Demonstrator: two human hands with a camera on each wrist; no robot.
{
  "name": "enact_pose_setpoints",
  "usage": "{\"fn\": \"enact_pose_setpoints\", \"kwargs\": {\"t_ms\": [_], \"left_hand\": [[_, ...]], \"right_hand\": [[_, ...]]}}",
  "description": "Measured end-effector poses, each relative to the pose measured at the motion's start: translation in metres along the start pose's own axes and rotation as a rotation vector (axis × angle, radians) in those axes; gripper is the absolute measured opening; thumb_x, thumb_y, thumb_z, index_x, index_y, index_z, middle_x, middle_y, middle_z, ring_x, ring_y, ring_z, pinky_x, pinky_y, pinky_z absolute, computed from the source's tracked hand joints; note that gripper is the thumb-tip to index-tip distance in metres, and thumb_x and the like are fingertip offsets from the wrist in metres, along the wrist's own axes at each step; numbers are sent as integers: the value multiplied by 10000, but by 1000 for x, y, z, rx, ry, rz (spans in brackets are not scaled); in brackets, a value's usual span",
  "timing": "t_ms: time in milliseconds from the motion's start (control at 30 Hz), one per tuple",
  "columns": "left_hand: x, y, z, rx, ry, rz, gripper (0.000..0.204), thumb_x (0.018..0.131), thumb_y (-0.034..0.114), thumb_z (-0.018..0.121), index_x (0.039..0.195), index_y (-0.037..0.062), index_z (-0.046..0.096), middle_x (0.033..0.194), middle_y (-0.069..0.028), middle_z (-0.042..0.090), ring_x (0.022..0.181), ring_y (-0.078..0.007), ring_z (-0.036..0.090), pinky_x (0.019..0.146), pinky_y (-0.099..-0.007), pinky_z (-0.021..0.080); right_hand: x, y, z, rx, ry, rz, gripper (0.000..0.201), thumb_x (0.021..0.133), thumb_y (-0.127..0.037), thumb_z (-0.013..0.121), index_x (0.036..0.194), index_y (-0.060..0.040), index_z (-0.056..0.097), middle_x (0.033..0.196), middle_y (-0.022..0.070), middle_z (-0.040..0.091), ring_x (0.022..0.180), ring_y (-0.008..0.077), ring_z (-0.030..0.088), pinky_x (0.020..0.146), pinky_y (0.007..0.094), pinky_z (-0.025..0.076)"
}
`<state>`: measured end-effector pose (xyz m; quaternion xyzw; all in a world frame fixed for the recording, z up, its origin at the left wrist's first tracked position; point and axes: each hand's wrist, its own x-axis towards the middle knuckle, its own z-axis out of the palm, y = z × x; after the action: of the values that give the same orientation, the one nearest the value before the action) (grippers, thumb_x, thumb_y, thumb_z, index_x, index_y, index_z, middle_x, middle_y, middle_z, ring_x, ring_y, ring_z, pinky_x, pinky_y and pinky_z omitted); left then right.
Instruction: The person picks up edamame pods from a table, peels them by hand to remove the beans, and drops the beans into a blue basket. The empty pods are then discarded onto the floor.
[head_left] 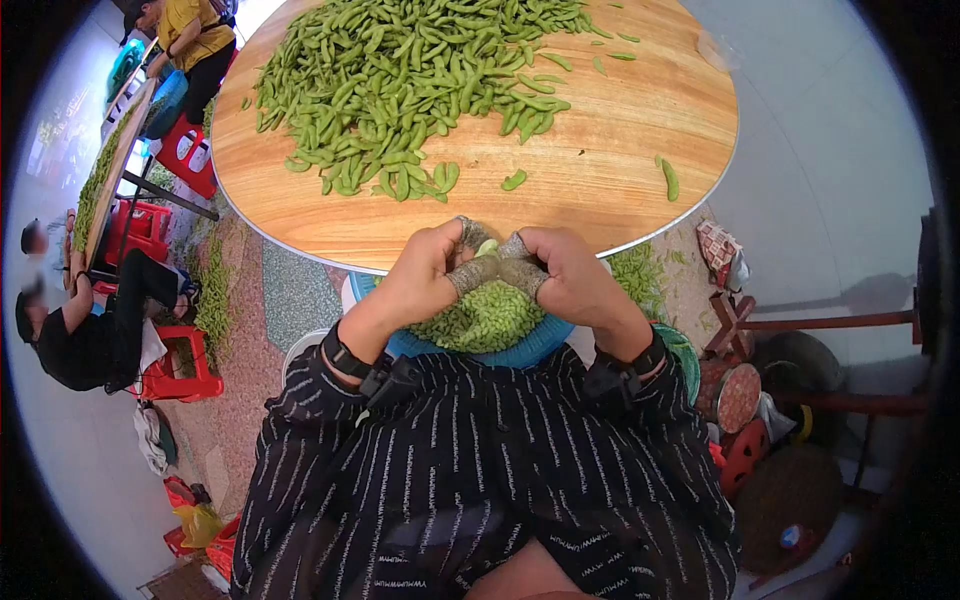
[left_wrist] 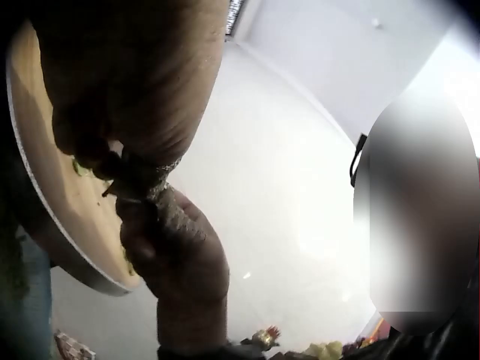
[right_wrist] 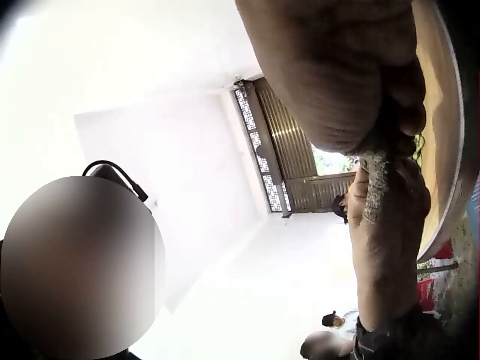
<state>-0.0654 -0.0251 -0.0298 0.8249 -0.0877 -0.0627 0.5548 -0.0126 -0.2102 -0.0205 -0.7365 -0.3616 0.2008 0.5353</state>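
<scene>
Both hands meet over a blue basin (head_left: 400, 343) of shelled green beans (head_left: 490, 318), just below the table's near edge. The left hand (head_left: 425, 270) and right hand (head_left: 578, 272) wear grey coverings on thumbs and fingertips and pinch a green pod (head_left: 487, 247) between them. In the left wrist view the left hand (left_wrist: 135, 82) is dark and touches the right hand (left_wrist: 176, 255); in the right wrist view the right hand (right_wrist: 345, 75) meets the left hand (right_wrist: 386, 240). The pod is hidden in both wrist views.
A big heap of green pods (head_left: 400, 90) covers the back left of the round wooden table (head_left: 640, 120), with single pods (head_left: 670, 179) apart. Red stools (head_left: 185, 365) and two people stand or sit at another table on the left. A wooden frame (head_left: 820, 322) stands right.
</scene>
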Motion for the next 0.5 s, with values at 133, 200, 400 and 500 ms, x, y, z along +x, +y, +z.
{"fn": "enact_pose_setpoints", "kwargs": {"t_ms": [133, 200, 400, 500], "left_hand": [[-1, 10, 2, -660, 5, -185, 150, 803, 109, 563, 890, 20, 478, 633, -20, 521, 478, -78, 451, 429, -192, 345], [0, 9, 7, -753, 116, -189, 156, 801, 107, 565, 899, 23, 478, 644, -36, 539, 462, -81, 458, 417, -190, 349], [1, -4, 23, -847, 260, -112, 194, 776, 84, 589, 930, 25, 487, 734, -51, 577, 544, -82, 510, 453, -190, 392], [-4, 0, 18, -753, 223, -126, 186, 750, 42, 601, 907, 30, 503, 778, -28, 565, 628, -91, 527, 490, -209, 417]], "right_hand": [[3, 14, 3, 200, 23, -12, 114, 724, 23, 505, 833, 18, 540, 681, 41, 541, 622, 87, 472, 553, 240, 387], [-1, 8, 8, 567, 150, 146, 197, 755, 11, 509, 950, 14, 532, 761, 16, 557, 641, 77, 489, 562, 216, 399], [-5, 7, 32, 661, 210, 142, 207, 783, -7, 518, 989, 17, 524, 834, 10, 564, 681, 64, 498, 593, 195, 405], [-7, 9, 31, 472, 246, 65, 194, 763, 4, 503, 951, 15, 550, 787, 16, 583, 661, 67, 498, 588, 216, 411]]}}
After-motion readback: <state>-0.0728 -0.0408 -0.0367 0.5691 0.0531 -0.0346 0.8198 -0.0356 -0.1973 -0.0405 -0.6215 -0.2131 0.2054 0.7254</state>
